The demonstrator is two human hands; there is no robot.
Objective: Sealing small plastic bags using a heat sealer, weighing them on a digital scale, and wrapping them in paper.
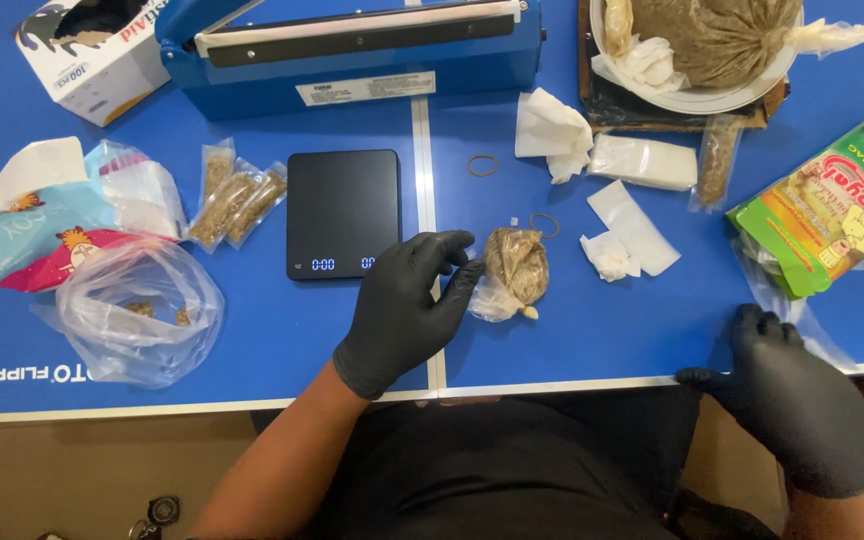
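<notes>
Your small clear pouch (515,272) of brown granules lies just right of the black scale (343,213), crinkled and lumpy, long axis running away from you. Your left hand (407,310), gloved black, touches it with fingers spread. Your right hand (797,400) rests loosely open at the blue surface (602,340) edge.

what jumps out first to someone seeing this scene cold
The eye lands on the left hand in a black glove at the centre of the bright blue table, its fingers touching a small clear plastic bag of brown grainy filling. Just left of it sits a flat black digital scale, with a long blue heat sealer behind. The right hand in a black glove rests on the table's near edge.
</notes>
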